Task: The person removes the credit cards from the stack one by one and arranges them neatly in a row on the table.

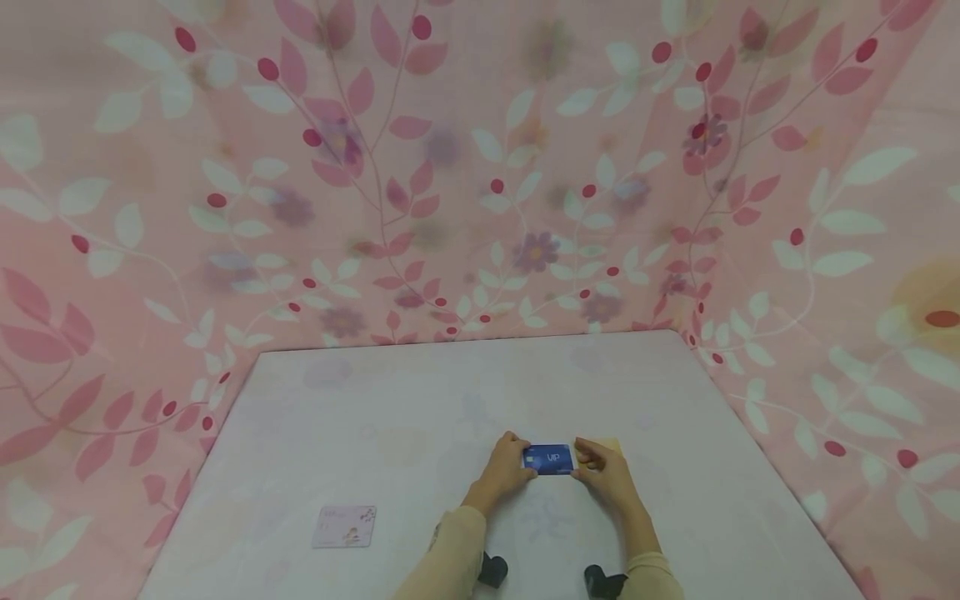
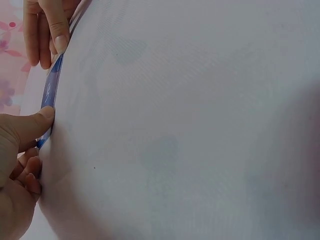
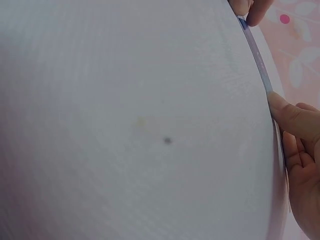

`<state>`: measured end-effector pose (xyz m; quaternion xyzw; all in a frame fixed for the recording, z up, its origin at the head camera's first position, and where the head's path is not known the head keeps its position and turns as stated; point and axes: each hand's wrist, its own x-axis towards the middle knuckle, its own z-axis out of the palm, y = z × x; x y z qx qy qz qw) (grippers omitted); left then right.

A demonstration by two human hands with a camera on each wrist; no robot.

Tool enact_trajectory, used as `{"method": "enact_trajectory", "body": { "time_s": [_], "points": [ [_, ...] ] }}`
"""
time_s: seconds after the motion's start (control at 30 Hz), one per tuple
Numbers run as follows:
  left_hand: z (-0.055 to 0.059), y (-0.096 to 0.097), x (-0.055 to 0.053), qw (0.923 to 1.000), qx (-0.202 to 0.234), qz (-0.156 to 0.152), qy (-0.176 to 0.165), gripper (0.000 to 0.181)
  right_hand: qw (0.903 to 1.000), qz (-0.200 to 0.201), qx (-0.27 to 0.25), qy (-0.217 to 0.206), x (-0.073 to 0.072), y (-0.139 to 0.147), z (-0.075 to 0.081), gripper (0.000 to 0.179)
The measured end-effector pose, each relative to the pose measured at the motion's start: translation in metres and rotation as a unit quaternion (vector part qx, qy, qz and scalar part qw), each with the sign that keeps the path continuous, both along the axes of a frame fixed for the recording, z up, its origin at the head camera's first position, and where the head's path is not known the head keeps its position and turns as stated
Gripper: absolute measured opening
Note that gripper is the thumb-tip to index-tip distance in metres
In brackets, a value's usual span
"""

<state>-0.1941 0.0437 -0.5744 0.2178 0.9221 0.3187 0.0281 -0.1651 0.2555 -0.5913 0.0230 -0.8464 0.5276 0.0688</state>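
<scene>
1. Blue VIP card (image 1: 548, 459), one: between the two hands, face visible; whether it touches the white table (image 1: 420, 400), I cannot tell from here.
2. Left hand (image 1: 510, 468): thumb and fingers pinching the card's left end.
3. Right hand (image 1: 602, 472): pinching the opposite end.
4. Yellow piece (image 1: 611, 445): partly hidden behind the right hand; contact unclear. A careless sweep of those fingers could drag it.
5. Pale pink card (image 1: 344, 527): flat, well apart, leftward; little at risk, I judge.
6. Likely faults: bowing, should both hands squeeze inward; slipping, should either pinch slacken.
</scene>
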Motion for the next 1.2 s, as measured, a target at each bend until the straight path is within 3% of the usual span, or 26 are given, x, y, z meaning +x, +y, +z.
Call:
{"method": "enact_trajectory", "body": {
  "time_s": [0.1, 0.27, 0.37, 0.43, 0.5, 0.67, 0.73, 1.03, 1.2],
  "points": [
    [0.001, 0.001, 0.001, 1.0, -0.001, 0.004, -0.002, 0.048, 0.9999, 0.001, -0.003, 0.014, 0.0, 0.0, -0.003, 0.051],
    [0.002, 0.003, 0.001, 1.0, -0.002, 0.007, -0.006, 0.049, 0.996, 0.028, -0.032, 0.078, 0.002, 0.004, -0.009, 0.048],
    [0.001, 0.003, 0.001, 0.9999, -0.005, 0.01, -0.009, 0.049, 0.9949, 0.035, -0.031, 0.09, 0.001, 0.005, -0.011, 0.046],
    [0.001, 0.003, 0.001, 0.9999, -0.003, 0.01, -0.006, 0.049, 0.9962, 0.031, -0.028, 0.076, 0.001, 0.004, -0.009, 0.044],
    [0.0, 0.002, 0.002, 0.9999, -0.003, 0.009, -0.005, 0.05, 0.9991, 0.025, -0.005, 0.033, 0.004, -0.002, 0.005, 0.043],
    [0.001, 0.001, 0.002, 1.0, -0.003, 0.001, 0.001, 0.049, 0.9987, 0.025, 0.036, -0.027, 0.004, -0.006, 0.014, 0.043],
    [0.002, 0.001, 0.002, 1.0, -0.005, -0.003, 0.001, 0.048, 0.9987, 0.023, 0.037, -0.028, 0.0, -0.003, 0.005, 0.044],
    [0.009, 0.002, 0.002, 0.9996, -0.027, -0.011, 0.005, 0.049, 0.9978, 0.022, 0.055, -0.029, 0.0, -0.002, 0.004, 0.044],
    [0.006, 0.004, 0.001, 0.9992, -0.04, -0.007, 0.005, 0.05, 0.9965, 0.021, 0.07, -0.042, 0.0, -0.002, 0.004, 0.046]
  ]
}}
